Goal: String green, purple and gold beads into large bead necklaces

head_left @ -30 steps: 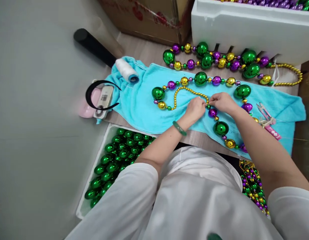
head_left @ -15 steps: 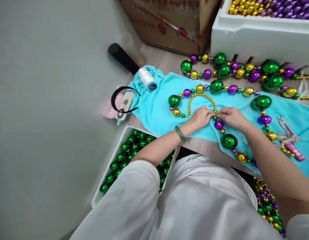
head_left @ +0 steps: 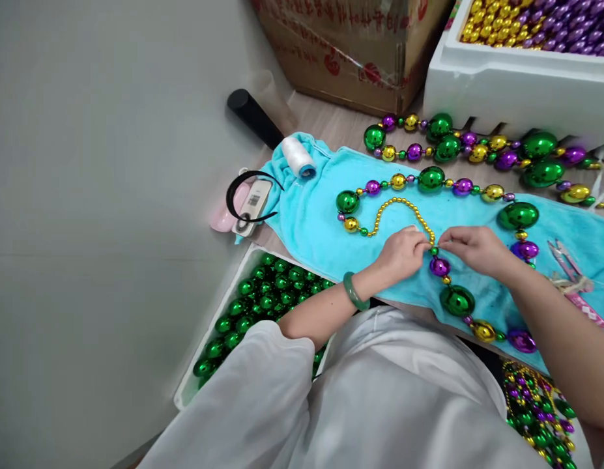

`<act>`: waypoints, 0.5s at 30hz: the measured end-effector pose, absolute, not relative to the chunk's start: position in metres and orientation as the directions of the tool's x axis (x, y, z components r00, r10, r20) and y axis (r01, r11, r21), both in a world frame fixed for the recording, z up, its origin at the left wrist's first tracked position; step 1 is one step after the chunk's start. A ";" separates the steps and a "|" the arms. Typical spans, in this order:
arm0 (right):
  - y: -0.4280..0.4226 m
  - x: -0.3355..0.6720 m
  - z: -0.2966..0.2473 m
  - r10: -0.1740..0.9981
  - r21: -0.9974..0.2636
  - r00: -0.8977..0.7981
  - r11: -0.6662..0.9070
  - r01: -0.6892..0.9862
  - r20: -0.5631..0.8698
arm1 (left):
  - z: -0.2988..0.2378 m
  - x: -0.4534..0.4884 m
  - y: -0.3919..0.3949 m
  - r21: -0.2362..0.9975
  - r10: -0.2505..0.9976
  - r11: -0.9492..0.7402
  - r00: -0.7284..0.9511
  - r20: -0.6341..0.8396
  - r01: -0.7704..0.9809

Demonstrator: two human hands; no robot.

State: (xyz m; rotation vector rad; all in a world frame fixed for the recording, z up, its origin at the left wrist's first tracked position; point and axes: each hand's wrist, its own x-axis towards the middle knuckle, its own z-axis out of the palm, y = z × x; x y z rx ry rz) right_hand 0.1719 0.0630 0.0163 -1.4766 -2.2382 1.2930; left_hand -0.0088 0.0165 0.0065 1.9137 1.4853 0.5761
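A bead necklace of green, purple and gold balls lies in a loop on a turquoise towel. Part of it is a curved strand of small gold beads. My left hand, coming in from the left, is closed in a pinch where the gold strand meets a small green bead. Opposite it, my right hand pinches at the same spot, fingertips together. Any thread between the fingers is too fine to make out. A purple ball hangs on just below.
Thread snips lie right, a thread spool and black headband left. Green balls fill a white box. Another necklace lies by a foam box of gold and purple beads. A carton stands behind.
The camera view has shifted slightly, so everything sits a little lower and farther right. Both hands keep their pinch at the small green bead. The gold strand curves less tightly.
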 end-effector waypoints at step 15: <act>0.083 0.183 0.009 0.852 -0.859 -0.203 -0.413 0.303 -0.482 | -0.021 -0.004 0.020 0.744 0.982 -0.104 0.187 -0.029 0.660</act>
